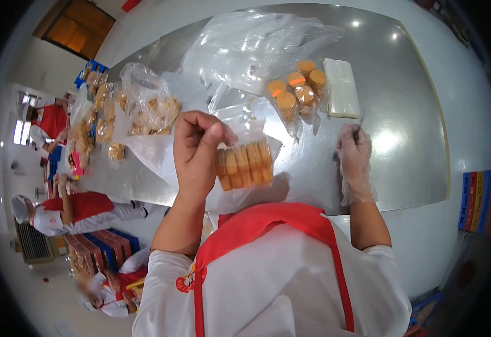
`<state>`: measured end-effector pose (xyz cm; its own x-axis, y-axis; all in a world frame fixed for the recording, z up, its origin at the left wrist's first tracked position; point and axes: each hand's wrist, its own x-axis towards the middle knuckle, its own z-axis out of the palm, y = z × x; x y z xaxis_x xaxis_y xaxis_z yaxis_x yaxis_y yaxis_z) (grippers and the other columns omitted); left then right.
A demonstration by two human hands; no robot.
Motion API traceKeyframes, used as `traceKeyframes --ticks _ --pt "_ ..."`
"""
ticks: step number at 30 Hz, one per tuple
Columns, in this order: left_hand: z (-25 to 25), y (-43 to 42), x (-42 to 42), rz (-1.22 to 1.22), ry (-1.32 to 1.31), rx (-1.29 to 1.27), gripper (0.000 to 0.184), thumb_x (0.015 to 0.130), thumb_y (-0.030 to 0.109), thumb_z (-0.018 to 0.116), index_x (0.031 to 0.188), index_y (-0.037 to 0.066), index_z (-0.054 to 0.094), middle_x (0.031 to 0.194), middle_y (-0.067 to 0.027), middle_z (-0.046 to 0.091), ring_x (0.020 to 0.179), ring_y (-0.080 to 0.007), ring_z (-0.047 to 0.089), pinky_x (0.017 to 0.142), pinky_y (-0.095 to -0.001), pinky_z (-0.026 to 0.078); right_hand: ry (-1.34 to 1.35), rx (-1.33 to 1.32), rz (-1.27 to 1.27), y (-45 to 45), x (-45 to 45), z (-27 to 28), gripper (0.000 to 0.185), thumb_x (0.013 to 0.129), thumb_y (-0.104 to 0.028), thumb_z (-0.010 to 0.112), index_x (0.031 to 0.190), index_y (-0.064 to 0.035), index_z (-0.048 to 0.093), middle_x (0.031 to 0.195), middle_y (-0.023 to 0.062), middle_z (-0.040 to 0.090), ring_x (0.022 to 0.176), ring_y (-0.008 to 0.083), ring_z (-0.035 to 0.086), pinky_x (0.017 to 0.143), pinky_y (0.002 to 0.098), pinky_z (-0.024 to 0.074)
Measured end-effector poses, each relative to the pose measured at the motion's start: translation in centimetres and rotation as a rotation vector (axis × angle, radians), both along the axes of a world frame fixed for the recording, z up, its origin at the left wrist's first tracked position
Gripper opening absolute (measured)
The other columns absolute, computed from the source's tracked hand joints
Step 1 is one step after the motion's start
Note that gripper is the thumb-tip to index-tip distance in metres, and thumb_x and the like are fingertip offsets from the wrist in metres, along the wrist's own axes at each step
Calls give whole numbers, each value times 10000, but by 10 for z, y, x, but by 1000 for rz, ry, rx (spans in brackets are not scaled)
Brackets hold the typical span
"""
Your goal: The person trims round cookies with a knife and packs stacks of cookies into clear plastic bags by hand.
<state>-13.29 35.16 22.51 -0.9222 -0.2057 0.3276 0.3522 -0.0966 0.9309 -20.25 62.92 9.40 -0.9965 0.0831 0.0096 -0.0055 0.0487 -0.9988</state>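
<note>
Three co-workers (pixel 91 205); metal table (pixel 394 78), bagged biscuits (pixel 246 165) above.

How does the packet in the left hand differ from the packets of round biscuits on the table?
The held packet hangs from the left hand, while the round-biscuit packets rest on the metal table. The held packet shows two rows of biscuits, mostly edges; the round-biscuit packets show stacked columns with round ends. Both have golden-brown biscuits in clear plastic.
</note>
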Motion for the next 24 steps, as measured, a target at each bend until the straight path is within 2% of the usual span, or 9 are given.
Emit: traceKeyframes --ticks 3,5,8,12,15,18,19,20,24 --pt "7 4 2 25 -58 204 121 958 88 561 963 58 444 850 -79 586 759 -173 597 709 -303 497 -318 -275 365 -49 32 75 351 985 -399 514 1085 -77 614 923 22 618 623 58 517 459 209 378" --pt "11 3 4 -4 -107 302 120 962 106 561 967 66 449 863 -75 587 766 -183 600 719 -316 503 -378 -350 673 -62 38 103 458 1014 -433 410 1290 -88 531 1081 69 614 693 79 559 438 192 361" --pt "18 4 8 47 -173 359 87 967 121 535 970 69 464 885 -70 575 780 -194 591 707 -335 510 -620 -750 870 -75 40 83 483 1019 -431 398 1324 -70 496 1109 83 616 742 88 581 415 180 349" --pt "19 3 18 157 -161 348 150 962 165 535 1058 65 479 996 -87 558 896 -215 577 784 -356 504 -710 -1030 995 -86 41 85 555 1018 -454 391 1363 -20 418 1141 159 611 808 220 683 360 195 362" --pt "17 13 33 295 -31 220 323 912 202 601 1165 66 454 1108 -105 517 1057 -236 525 911 -378 455 -637 -843 951 -85 38 100 571 1019 -455 386 1357 5 402 1123 179 614 819 290 702 357 197 371" --pt "-7 7 50 359 150 -166 502 835 164 672 1247 71 401 1188 -115 463 1155 -247 463 997 -393 383 -624 -984 951 -86 34 99 584 1016 -463 389 1352 15 405 1113 173 622 735 219 681 350 199 356" --pt "-13 9 58 318 138 -118 589 778 111 718 1258 79 378 1228 -112 438 1196 -238 429 1011 -390 359 -562 -927 950 -85 33 100 592 1013 -469 394 1355 14 404 1112 168 623 699 187 656 358 197 351" --pt "-17 7 62 301 149 -195 695 733 85 788 1263 77 339 1257 -116 375 1129 -216 443 942 -372 403 -502 -870 949 -84 32 100 599 1010 -475 400 1358 13 404 1110 164 625 664 155 630 366 195 346" --pt "-18 9 69 242 185 -549 840 700 111 823 1353 61 296 1286 -148 332 1152 -245 430 926 -367 422 -354 -608 884 -87 38 127 585 1002 -453 436 1386 -14 405 1133 124 623 557 54 479 418 188 343"
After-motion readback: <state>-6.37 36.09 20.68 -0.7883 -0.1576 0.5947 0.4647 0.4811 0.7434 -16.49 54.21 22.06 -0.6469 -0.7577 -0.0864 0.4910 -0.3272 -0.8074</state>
